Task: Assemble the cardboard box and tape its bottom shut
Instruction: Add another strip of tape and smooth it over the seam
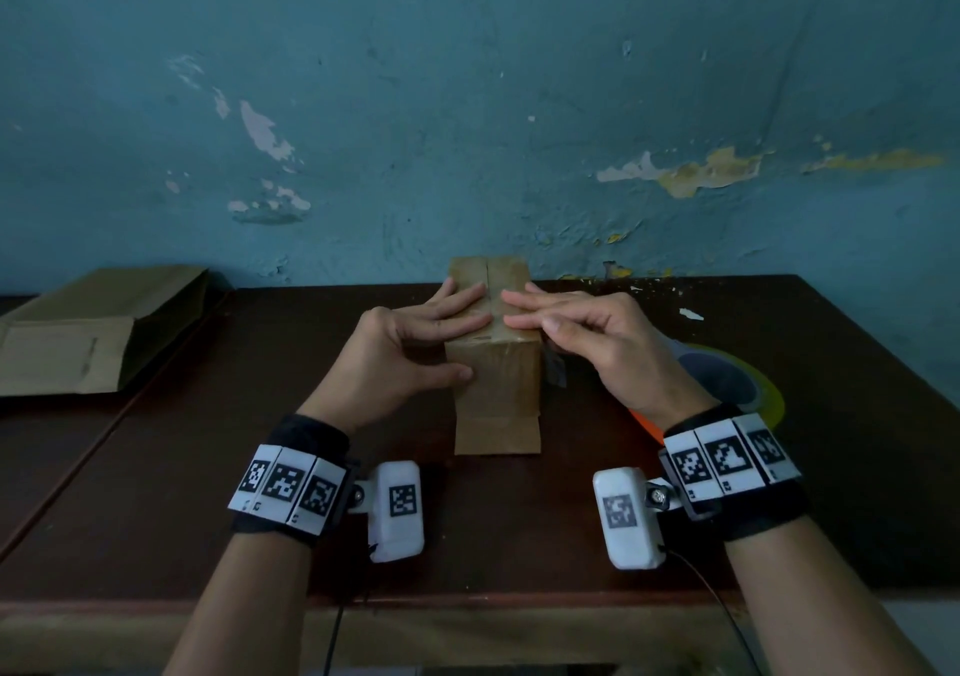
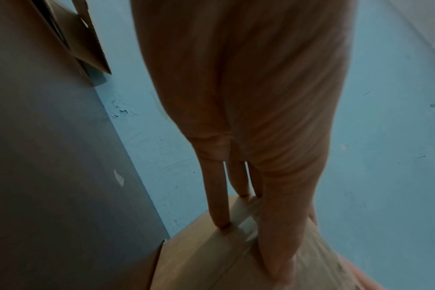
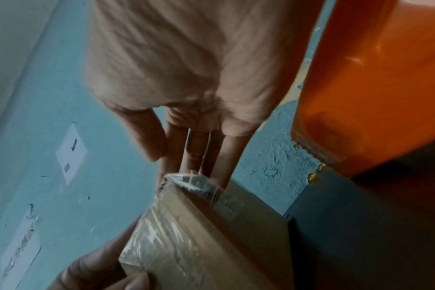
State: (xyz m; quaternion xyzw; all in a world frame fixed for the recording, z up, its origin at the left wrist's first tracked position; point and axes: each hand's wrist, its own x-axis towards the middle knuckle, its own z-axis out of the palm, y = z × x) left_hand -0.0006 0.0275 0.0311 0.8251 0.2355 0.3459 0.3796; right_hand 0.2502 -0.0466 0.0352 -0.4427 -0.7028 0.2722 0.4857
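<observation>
- Nearest the table (image 1: 519,545) edge: two forearms reach forward, each with a black wristband carrying white coded tags and a white camera pod.
- Mid-table, between the hands: box (image 1: 496,389), plain brown cardboard, standing upright with its closed end up. Short flaps splay at its foot on the tabletop.
- Box top: two flaps meet in a straight centre seam running away from the viewer. Glossy clear tape (image 3: 162,235) lies over the seam and wraps down the near face; wrinkles and glare streaks show in the right wrist view.
- Left hand (image 1: 410,348): fingers straight and laid flat on the left top flap, thumb stretched across the near face. Left wrist view confirms fingertips (image 2: 221,219) pressing on the cardboard. Flat, pressing, nothing pinched.
- Right hand (image 1: 587,342): fingers extended, slightly spread, tips resting on the right top flap by the seam; the lower fingers bend over the near right corner. Thumb (image 3: 149,143) looks clear of the box in the right wrist view. Loosely spread, touching, not pinching.
- Right of the box, partly behind the right wrist: tape dispenser (image 1: 727,384), orange body, with a yellow-edged roll and dark core.
- Far left: flattened cardboard (image 1: 88,332), brown, lying across the neighbouring surface.
- Right rear tabletop: pale paint flakes (image 1: 691,314).
- Behind everything: blue wall (image 1: 467,103), paint peeling in white and yellow patches.
</observation>
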